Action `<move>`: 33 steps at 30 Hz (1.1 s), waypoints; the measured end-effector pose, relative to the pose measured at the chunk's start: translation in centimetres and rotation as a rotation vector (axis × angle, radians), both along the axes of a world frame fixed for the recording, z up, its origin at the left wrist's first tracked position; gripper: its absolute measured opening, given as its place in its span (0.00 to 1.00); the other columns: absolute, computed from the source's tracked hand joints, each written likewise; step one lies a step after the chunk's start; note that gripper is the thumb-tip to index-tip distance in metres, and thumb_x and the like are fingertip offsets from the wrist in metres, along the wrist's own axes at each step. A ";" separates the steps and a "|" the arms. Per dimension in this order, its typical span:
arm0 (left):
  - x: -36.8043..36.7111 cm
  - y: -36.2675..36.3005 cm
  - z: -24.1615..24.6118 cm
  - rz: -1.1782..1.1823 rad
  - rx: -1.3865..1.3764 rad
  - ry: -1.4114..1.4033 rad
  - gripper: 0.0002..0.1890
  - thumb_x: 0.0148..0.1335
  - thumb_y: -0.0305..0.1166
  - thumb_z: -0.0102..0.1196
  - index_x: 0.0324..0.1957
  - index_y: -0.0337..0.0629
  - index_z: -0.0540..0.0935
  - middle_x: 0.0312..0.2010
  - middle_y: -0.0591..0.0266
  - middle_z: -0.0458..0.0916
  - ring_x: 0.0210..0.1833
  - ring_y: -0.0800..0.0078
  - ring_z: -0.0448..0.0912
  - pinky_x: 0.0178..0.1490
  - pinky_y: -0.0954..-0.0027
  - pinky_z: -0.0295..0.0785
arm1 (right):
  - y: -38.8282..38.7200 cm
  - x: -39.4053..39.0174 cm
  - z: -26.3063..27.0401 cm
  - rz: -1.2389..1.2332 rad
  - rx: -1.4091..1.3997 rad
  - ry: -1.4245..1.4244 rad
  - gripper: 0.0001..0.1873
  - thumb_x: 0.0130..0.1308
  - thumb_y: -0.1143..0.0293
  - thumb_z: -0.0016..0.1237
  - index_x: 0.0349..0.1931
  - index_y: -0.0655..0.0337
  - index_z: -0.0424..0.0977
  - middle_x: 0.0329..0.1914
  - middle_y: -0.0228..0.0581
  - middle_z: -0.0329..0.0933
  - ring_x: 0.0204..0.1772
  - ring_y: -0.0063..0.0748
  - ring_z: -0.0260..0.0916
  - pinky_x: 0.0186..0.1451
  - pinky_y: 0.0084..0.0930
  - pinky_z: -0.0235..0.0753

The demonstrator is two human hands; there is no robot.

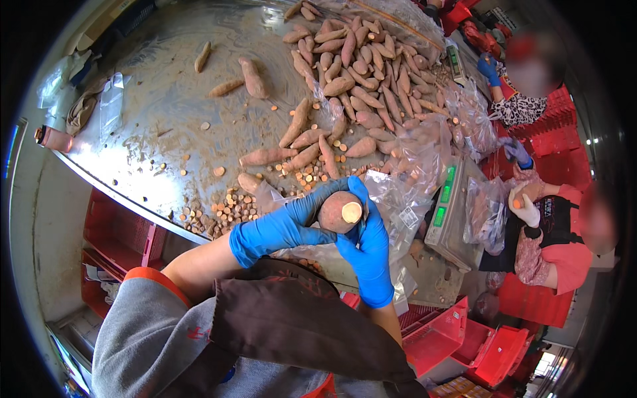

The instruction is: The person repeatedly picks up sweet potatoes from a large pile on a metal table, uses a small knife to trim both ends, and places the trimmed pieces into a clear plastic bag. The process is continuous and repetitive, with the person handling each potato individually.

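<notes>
Between my two blue-gloved hands is a reddish sweet potato (pixel 332 213), its pale cut end turned up towards me. My left hand (pixel 286 219) wraps round it from the left, the glove's fingers smeared with dirt. From the right, my right hand (pixel 371 248) closes against its side with the fingers pointing up. A narrow dark edge shows beside that hand's fingers; what it is I cannot tell. Just beyond my hands, whole sweet potatoes (pixel 301 158) and many round cut-off ends (pixel 234 205) lie on the metal table (pixel 164 104).
A large heap of sweet potatoes (pixel 368 69) covers the far side. Clear plastic bags (pixel 398 199) and a scale with green displays (pixel 443 204) stand to the right. Two co-workers (pixel 557 219) are beyond it. Red crates (pixel 438 333) sit below the table; a bottle (pixel 53 139) lies at its left edge.
</notes>
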State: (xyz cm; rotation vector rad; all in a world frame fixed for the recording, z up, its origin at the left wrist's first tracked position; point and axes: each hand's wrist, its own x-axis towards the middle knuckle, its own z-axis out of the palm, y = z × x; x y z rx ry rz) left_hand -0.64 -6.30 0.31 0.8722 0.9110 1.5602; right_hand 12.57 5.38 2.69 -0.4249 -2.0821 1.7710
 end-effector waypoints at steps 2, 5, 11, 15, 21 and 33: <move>0.1 -0.1 0.1 -0.007 -0.032 -0.062 0.44 0.54 0.25 0.62 0.69 0.44 0.50 0.66 0.59 0.56 0.69 0.71 0.53 0.70 0.67 0.50 | -0.1 0.1 0.2 -0.009 0.000 0.003 0.37 0.51 0.81 0.53 0.64 0.56 0.59 0.63 0.38 0.62 0.62 0.29 0.62 0.58 0.23 0.68; 0.1 -0.3 0.1 -0.010 -0.053 -0.097 0.42 0.55 0.25 0.61 0.69 0.44 0.52 0.65 0.59 0.59 0.68 0.72 0.55 0.69 0.68 0.52 | 0.1 0.2 0.4 0.005 0.014 0.045 0.33 0.54 0.77 0.54 0.62 0.61 0.60 0.61 0.40 0.64 0.60 0.30 0.64 0.60 0.26 0.67; 0.7 -0.2 -0.7 0.058 -0.039 0.022 0.40 0.53 0.26 0.63 0.67 0.42 0.57 0.60 0.61 0.66 0.63 0.73 0.62 0.65 0.69 0.58 | -0.7 0.1 -0.1 -0.085 -0.080 0.057 0.27 0.59 0.72 0.53 0.58 0.67 0.64 0.59 0.43 0.68 0.58 0.30 0.66 0.61 0.28 0.66; 0.8 -0.1 -1.4 0.097 -0.148 0.000 0.38 0.50 0.26 0.66 0.63 0.38 0.63 0.54 0.63 0.72 0.57 0.76 0.68 0.61 0.72 0.64 | -1.2 0.0 -0.5 -0.161 -0.237 -0.044 0.22 0.59 0.74 0.51 0.55 0.67 0.68 0.55 0.41 0.71 0.53 0.26 0.68 0.57 0.25 0.69; 1.3 -0.6 -1.8 0.087 -0.236 -0.053 0.34 0.51 0.27 0.65 0.61 0.34 0.66 0.50 0.62 0.75 0.53 0.78 0.70 0.59 0.73 0.66 | -1.0 0.8 -2.7 -0.204 -0.184 -0.114 0.18 0.58 0.79 0.49 0.51 0.66 0.72 0.42 0.33 0.74 0.44 0.17 0.69 0.48 0.18 0.71; 1.9 -1.5 1.5 0.098 -0.208 -0.264 0.31 0.61 0.31 0.57 0.64 0.39 0.61 0.55 0.62 0.70 0.57 0.77 0.67 0.60 0.73 0.64 | -1.9 1.1 -0.5 -0.139 -0.203 0.012 0.25 0.57 0.79 0.49 0.58 0.64 0.64 0.51 0.35 0.67 0.47 0.21 0.67 0.45 0.18 0.71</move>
